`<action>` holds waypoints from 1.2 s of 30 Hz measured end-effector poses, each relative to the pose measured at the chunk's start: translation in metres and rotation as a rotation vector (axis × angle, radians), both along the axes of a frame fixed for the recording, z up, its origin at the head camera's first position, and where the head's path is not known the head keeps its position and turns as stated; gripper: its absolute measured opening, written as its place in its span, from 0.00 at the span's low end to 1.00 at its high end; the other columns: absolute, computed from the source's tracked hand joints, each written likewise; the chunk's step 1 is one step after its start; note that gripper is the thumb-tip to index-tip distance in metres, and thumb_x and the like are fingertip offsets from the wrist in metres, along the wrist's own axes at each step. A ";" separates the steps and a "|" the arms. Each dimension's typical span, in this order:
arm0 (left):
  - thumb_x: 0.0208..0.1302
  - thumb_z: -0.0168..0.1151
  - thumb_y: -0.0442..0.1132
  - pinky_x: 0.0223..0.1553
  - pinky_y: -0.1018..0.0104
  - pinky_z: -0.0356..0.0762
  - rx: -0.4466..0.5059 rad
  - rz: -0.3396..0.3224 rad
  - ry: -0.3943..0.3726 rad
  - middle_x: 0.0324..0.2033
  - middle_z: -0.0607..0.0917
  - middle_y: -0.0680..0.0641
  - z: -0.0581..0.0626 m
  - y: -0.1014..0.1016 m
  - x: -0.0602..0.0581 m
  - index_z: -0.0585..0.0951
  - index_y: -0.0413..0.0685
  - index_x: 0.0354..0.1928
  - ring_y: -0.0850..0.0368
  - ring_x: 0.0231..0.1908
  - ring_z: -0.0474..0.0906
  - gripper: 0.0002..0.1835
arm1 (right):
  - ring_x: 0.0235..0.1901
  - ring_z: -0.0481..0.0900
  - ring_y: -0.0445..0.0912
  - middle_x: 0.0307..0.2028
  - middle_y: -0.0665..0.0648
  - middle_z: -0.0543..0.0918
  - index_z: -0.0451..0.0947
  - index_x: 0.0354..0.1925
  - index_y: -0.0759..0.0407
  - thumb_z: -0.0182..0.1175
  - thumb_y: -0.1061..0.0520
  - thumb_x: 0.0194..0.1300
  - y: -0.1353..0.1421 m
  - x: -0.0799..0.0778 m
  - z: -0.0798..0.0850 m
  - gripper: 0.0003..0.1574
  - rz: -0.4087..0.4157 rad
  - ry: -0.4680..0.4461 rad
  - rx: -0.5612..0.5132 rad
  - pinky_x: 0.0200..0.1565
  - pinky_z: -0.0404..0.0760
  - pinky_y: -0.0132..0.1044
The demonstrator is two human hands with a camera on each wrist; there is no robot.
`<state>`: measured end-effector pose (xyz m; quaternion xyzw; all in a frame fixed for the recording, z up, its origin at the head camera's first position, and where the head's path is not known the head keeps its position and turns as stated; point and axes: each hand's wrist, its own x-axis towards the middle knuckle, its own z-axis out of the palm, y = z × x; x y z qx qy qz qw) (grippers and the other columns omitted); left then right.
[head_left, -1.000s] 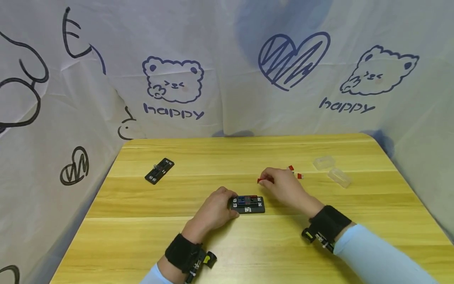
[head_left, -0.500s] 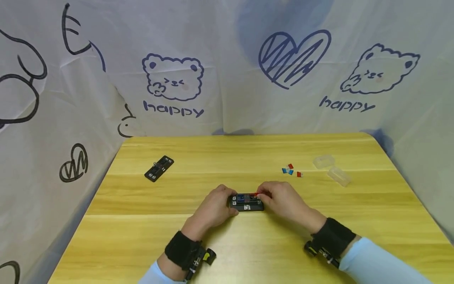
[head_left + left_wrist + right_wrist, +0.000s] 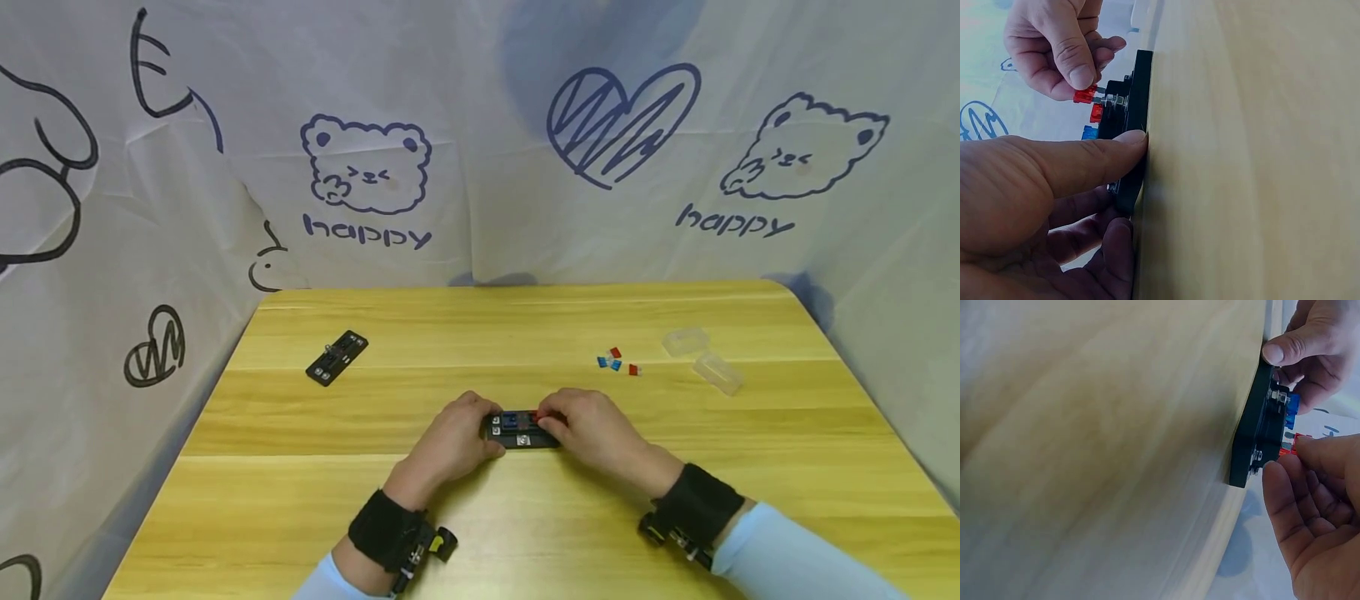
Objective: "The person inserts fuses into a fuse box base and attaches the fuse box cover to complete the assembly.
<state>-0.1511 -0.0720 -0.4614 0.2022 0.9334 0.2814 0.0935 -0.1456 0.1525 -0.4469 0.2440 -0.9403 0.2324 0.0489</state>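
A black fuse block [image 3: 523, 438] with metal screw terminals lies on the table between my hands. My left hand [image 3: 455, 442] grips its left end, thumb on the near edge and fingers around the far side. Between thumb and forefinger my right hand [image 3: 597, 429] pinches a red blade fuse [image 3: 1085, 95] over the block's right part. In the left wrist view its metal prongs point at the block; how deep they sit cannot be told. Another red fuse [image 3: 1095, 113] and a blue fuse [image 3: 1089, 132] stand in the block beside it.
Several loose red and blue fuses [image 3: 616, 365] lie right of centre. Two clear plastic covers [image 3: 717, 373] are farther right. A second black fuse block [image 3: 337, 357] sits at the back left of the wooden table [image 3: 480, 517]. A drawn-on white cloth [image 3: 480, 167] hangs behind.
My right hand has brought the red fuse left and nearer, from above the table to the block's right part. The left hand has kept its grip on the block.
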 end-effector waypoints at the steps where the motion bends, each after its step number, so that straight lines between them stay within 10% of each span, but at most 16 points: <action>1: 0.53 0.73 0.45 0.50 0.55 0.75 0.001 0.000 -0.001 0.49 0.78 0.47 0.000 0.000 0.000 0.78 0.47 0.55 0.52 0.47 0.75 0.27 | 0.30 0.77 0.39 0.32 0.48 0.85 0.83 0.35 0.53 0.65 0.54 0.62 0.000 0.000 0.000 0.04 0.002 0.001 0.002 0.35 0.79 0.39; 36: 0.52 0.73 0.46 0.49 0.56 0.75 -0.003 0.006 -0.005 0.49 0.78 0.48 -0.001 0.000 0.000 0.78 0.47 0.56 0.52 0.46 0.75 0.28 | 0.30 0.77 0.38 0.31 0.47 0.84 0.82 0.35 0.51 0.67 0.55 0.60 -0.001 0.001 -0.005 0.04 0.008 0.021 0.007 0.34 0.79 0.39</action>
